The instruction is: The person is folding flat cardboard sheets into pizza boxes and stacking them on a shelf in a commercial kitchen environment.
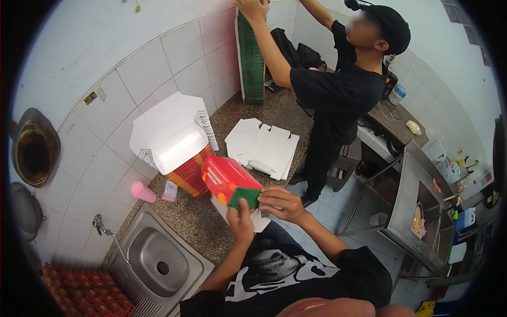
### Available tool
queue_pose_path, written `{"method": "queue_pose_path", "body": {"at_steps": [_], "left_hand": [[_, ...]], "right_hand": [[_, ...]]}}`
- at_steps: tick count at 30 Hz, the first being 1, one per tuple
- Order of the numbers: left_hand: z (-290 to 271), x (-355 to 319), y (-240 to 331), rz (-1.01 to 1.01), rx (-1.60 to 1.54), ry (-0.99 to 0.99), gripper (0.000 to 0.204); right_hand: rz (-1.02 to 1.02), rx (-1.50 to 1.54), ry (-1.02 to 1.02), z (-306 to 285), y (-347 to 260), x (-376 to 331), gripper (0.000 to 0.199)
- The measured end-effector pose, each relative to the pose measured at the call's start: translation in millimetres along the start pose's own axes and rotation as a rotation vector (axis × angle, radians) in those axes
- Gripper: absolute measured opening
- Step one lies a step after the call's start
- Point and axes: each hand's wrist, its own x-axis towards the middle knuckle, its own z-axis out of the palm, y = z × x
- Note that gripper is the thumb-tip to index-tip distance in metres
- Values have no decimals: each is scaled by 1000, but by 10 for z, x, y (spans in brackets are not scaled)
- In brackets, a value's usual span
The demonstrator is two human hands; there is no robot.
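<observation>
A red and green cardboard box (232, 182), partly folded with a white flap below, is held up over the counter in front of me. My left hand (241, 224) grips its near green end from below, thumb on the panel. At the right corner of that same end, my right hand (285, 205) pinches the edge with bent fingers. Just beyond to the left stands a nested stack of folded boxes (187, 171), white inside, with lids raised. Flat white cardboard blanks (259, 145) lie in a pile on the counter behind the held box.
A steel sink (185, 269) with a tap (100, 224) is at lower left, near a pink cup (143, 192) and red egg trays (84, 290). Across the counter, a person in black (343, 100) reaches to a tall green-edged stack (250, 58). A steel worktable (412, 211) stands right.
</observation>
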Motion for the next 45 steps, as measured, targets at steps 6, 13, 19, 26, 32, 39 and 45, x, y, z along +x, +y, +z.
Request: {"method": "queue_pose_path", "body": {"at_steps": [6, 13, 19, 26, 32, 39, 45], "left_hand": [[-42, 153, 193, -199, -292, -22, 27], [6, -4, -265, 66, 18, 55, 27], [-95, 34, -284, 38, -126, -29, 35], [-237, -28, -326, -101, -218, 13, 32], [-224, -67, -276, -143, -238, 45, 35], [-223, -48, -246, -116, -194, 11, 34], [-331, -67, -336, -144, -467, -167, 38]], "right_hand": [[-12, 17, 66, 21, -94, -100, 43], [12, -77, 18, 148, 82, -98, 45], [178, 48, -1, 65, -102, 29, 41], [210, 111, -47, 289, -202, -115, 39], [217, 83, -40, 300, -180, -8, 29], [202, 79, 105, 397, -155, 3, 25], [209, 55, 47, 220, -199, 240, 26]]}}
